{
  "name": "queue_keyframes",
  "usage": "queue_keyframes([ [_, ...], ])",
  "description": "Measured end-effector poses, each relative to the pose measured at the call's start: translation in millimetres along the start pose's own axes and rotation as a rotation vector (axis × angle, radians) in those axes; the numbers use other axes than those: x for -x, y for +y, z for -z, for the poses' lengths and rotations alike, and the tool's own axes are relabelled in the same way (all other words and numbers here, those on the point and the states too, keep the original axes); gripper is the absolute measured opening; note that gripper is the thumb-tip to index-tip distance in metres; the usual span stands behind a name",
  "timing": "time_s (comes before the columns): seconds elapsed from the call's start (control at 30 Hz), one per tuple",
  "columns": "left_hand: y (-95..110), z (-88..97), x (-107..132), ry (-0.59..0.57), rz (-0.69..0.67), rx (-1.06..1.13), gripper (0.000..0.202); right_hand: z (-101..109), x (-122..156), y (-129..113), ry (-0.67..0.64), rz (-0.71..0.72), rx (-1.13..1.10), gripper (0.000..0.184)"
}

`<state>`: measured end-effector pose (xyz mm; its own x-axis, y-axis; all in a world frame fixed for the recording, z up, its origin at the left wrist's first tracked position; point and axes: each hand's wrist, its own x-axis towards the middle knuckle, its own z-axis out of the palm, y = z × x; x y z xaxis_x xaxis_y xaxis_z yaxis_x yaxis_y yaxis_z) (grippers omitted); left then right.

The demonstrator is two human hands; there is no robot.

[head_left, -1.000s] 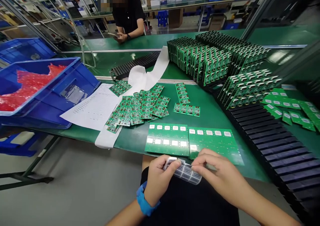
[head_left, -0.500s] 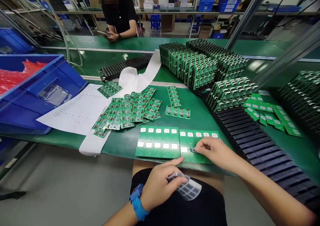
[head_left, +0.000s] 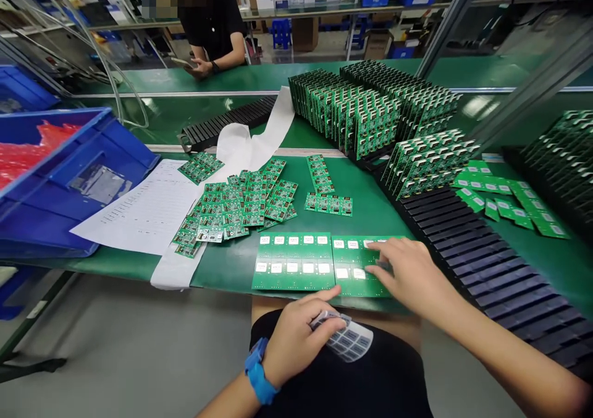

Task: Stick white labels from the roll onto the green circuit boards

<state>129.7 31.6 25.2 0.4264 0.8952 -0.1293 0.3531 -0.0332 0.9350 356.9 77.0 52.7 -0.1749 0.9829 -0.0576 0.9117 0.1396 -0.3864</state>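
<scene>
My left hand (head_left: 301, 338) pinches a curled sheet of stickers (head_left: 351, 341) between thumb and fingers above my lap, with the index finger stretched toward the bench edge. My right hand (head_left: 407, 273) hovers over the right green circuit panel (head_left: 349, 288), thumb and fingers apart and nothing visible between them. White labels run along that panel's upper row. Two more show at the left of its lower row, the second label (head_left: 358, 274) just beside my thumb. The hand covers the panel's right part. Against its left edge lies another circuit panel (head_left: 293, 282) with two rows of white labels.
Loose circuit boards (head_left: 245, 202) lie heaped left of centre, beside a printed paper (head_left: 139, 214). A blue crate (head_left: 115, 177) stands at left. Boards stand upright in black racks (head_left: 482, 251) at right. Across the bench, a person (head_left: 210, 29) holds a phone.
A label that my right hand held now lies second in the right panel's lower row. The right fingers have opened and lifted slightly to the right. The left hand still grips the sheet.
</scene>
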Motion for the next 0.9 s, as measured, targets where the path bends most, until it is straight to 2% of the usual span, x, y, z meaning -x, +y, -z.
queue_keyframes([
  [0.07,0,0.0,0,0.019,0.015,0.015,0.010,9,0,8,-0.075,-0.018,-0.165,0.028],
  [0.17,3,-0.8,1,0.056,0.041,0.071,0.017,15,0,14,-0.259,-0.039,-0.380,0.030],
  [0.27,9,-1.8,2,0.075,0.075,0.137,0.026,10,1,15,-0.286,-0.039,-0.417,0.030],
  [0.4,13,-2.2,2,0.064,0.127,0.158,0.032,-4,5,14,-0.216,-0.013,-0.335,0.023],
  [0.5,10,-3.7,0,0.079,0.135,0.091,0.034,-13,13,13,-0.124,0.075,-0.166,0.016],
  [0.6,8,-6.8,-5,0.105,0.126,0.004,0.037,-16,24,9,0.039,0.180,0.052,0.017],
  [0.67,9,-9.0,-8,0.091,0.105,-0.020,0.037,-14,30,2,0.178,0.181,0.058,0.018],
  [0.7,10,-10.1,-10,0.079,0.090,-0.025,0.037,-11,32,-3,0.207,0.165,-0.011,0.019],
  [0.73,12,-11.2,-11,0.065,0.072,-0.027,0.036,-9,33,-8,0.183,0.147,-0.123,0.020],
  [0.83,16,-14.2,-13,0.037,0.024,-0.052,0.033,-4,33,-28,-0.087,0.065,-0.549,0.018],
  [0.9,16,-15.9,-13,0.034,0.001,-0.097,0.032,-3,31,-36,-0.214,-0.017,-0.749,0.017],
])
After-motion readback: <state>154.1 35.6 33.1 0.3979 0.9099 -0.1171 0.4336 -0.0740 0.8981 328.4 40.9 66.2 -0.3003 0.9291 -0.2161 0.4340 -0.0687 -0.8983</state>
